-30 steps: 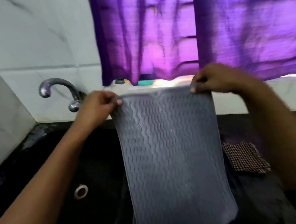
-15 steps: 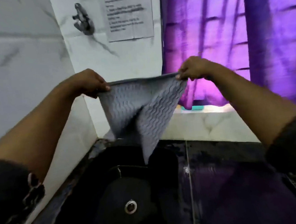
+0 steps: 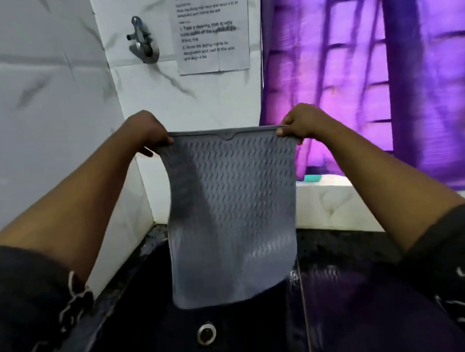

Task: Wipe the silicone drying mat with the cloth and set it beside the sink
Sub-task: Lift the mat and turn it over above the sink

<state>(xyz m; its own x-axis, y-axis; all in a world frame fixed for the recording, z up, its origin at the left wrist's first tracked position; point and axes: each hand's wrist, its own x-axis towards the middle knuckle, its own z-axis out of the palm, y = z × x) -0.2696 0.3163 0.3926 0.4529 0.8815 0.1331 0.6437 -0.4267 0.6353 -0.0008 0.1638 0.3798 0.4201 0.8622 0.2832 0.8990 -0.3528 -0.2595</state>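
The grey silicone drying mat (image 3: 233, 215) with a wavy ridge pattern hangs straight down in the air above the black sink (image 3: 145, 340). My left hand (image 3: 147, 133) pinches its top left corner. My right hand (image 3: 298, 124) pinches its top right corner. The mat's top edge is stretched level between both hands, and its bottom edge hovers over the sink basin near the drain (image 3: 206, 332). The cloth is not in view.
A wall tap (image 3: 143, 42) and a printed paper sheet (image 3: 211, 24) are on the white tiled wall ahead. A purple curtain (image 3: 372, 77) covers the window at right, above a white ledge (image 3: 330, 203). Black counter (image 3: 366, 305) lies right of the sink.
The mat hung twisted and folded half a second ago; now it hangs flat and full length. My view turned from the counter to the sink corner, and both hands keep their hold on the top corners.
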